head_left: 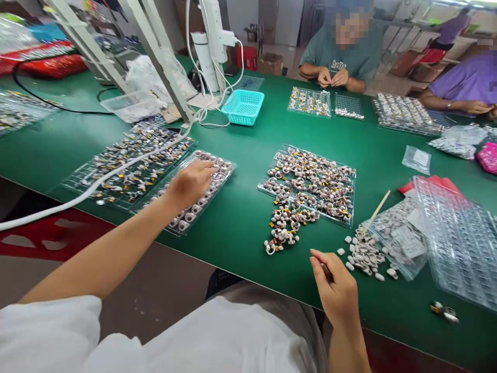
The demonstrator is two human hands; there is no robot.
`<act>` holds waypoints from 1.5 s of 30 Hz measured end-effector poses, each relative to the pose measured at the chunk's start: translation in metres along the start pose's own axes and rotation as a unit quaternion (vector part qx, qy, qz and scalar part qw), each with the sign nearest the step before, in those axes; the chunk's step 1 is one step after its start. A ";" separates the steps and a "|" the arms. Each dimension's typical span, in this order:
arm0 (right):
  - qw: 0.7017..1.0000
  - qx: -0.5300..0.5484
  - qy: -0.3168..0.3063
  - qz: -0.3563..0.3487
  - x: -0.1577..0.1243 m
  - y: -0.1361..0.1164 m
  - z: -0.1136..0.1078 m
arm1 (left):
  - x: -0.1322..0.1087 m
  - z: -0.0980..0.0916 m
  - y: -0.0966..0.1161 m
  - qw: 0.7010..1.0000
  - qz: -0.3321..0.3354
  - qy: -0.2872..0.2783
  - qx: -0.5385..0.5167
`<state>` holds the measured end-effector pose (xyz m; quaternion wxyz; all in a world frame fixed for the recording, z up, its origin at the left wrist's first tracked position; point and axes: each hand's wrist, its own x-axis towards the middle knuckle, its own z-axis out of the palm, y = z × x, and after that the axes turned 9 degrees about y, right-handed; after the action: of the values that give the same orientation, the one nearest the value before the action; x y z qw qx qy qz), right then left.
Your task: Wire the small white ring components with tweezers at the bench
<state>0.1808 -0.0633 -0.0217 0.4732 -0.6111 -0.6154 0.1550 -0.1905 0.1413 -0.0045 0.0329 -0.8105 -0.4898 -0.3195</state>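
Observation:
My left hand (193, 182) is over a clear tray (222, 181) whose rows are filled with small whitish, ring-like earbud parts. Its fingers are drawn together at the tray's far side, and whatever they pinch is hidden. Close to the table's front edge, my right hand (337, 288) is curled, thumb against forefinger; I cannot make out what is inside. To its upper left lies a loose heap of earbud parts (285, 223) with yellow and dark bits. A second tray (354, 197) behind it is piled with similar parts. Beside the right hand are loose whitish shells (365, 254).
A plastic bag of shells (404, 238) and stacked clear trays (458, 243) occupy the right. One loose part (444, 312) lies near the front edge. A white cable (128, 165) crosses another full tray (116, 178). A turquoise basket (244, 107) stands behind. Two people sit opposite.

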 end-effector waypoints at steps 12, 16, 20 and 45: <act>0.986 -0.156 -0.054 0.038 0.020 -0.010 0.034 | -0.067 0.062 0.185 0.972 0.089 -0.048 -0.211; 0.988 0.019 -0.004 0.155 0.004 -0.004 0.009 | -0.068 0.063 0.183 0.971 0.060 -0.029 -0.231; 0.934 0.205 0.029 0.292 -0.014 -0.005 -0.004 | -0.069 0.050 0.196 0.942 0.019 -0.005 -0.336; 0.913 0.282 0.008 0.295 -0.029 -0.017 0.013 | -0.069 0.033 0.222 0.745 -0.271 -0.190 -0.579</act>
<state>0.1551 -0.0882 -0.0266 0.5632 -0.6072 -0.3345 0.4497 -0.0157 -0.0150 -0.0109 -0.6245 -0.5511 -0.4056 -0.3767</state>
